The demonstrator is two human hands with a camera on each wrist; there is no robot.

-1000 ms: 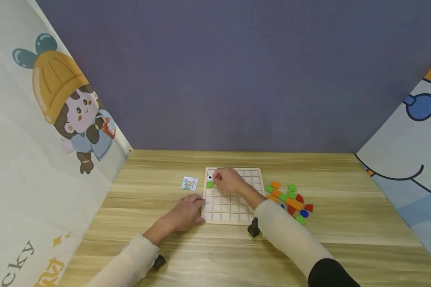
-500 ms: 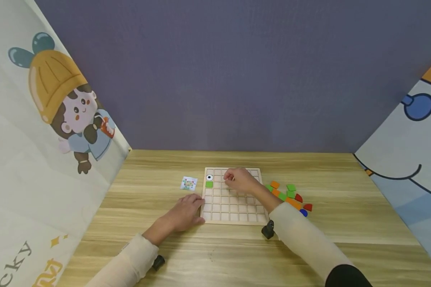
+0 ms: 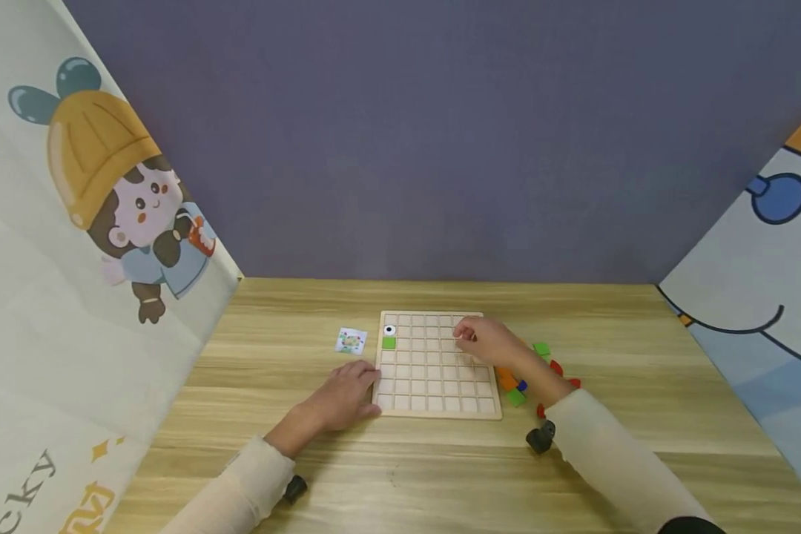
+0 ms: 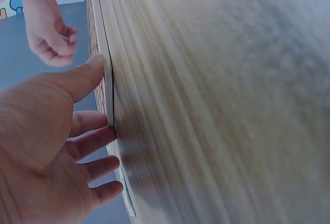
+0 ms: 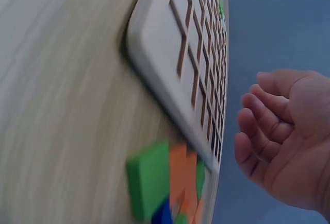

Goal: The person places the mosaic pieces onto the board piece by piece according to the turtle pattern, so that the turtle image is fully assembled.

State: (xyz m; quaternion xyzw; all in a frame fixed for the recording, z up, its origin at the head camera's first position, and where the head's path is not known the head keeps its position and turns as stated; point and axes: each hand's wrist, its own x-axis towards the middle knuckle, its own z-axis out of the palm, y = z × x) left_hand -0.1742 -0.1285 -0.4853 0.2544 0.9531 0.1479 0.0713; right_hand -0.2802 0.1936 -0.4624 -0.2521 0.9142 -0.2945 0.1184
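Observation:
A square wooden grid board [image 3: 436,386] lies flat on the table. Near its top left corner, a white tile with a black dot [image 3: 390,330] sits directly above a green square tile [image 3: 389,343]. At the board's left edge my left hand [image 3: 342,397] rests with spread fingers; in the left wrist view its thumb and fingertips touch the rim. Above the upper right of the board hovers my right hand [image 3: 490,343], its fingers loosely bent. Seen from the right wrist, that hand [image 5: 289,131] has nothing visible between thumb and fingers.
Loose flat pieces lie right of the board, among them a green piece [image 3: 516,397], an orange piece [image 3: 507,379] and a red piece [image 3: 541,411]; my right forearm hides some. A small printed card [image 3: 351,341] lies to the left. A purple-grey panel [image 3: 440,148] rises behind the table.
My right hand has moved rightward across the board, away from the white dotted tile, and its forearm now covers part of the loose pieces. My left hand has stayed at the board's edge.

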